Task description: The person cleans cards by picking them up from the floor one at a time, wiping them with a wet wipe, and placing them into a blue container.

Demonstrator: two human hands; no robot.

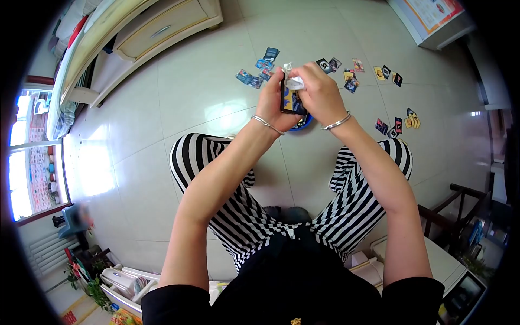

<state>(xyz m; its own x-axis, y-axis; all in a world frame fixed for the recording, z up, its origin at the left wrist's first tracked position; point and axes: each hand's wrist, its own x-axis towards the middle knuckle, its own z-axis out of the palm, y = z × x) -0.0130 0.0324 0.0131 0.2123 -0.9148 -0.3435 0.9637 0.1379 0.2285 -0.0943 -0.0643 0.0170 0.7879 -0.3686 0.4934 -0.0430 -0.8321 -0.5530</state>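
Left hand (270, 103) is wrapped around a dark-edged pack (291, 102) with a yellow-and-blue face, and the right hand (320, 91) has its fingers closed on a crumpled white piece (295, 83) at the pack's far end; the two hands are close together. From my end, pale tiled floor (146, 124) fills most of the view, a wide bare stretch running left to the edge of a drawer unit (162, 32). Striped knees (189, 157) flank the near side, with open tile between them. Just below the hands I make out a blue container's rim (303, 127), mostly covered. Smallest, loose cards (245, 77) lie beyond the left hand; further cards (381, 126) spread rightward, bare tile separating their groups.
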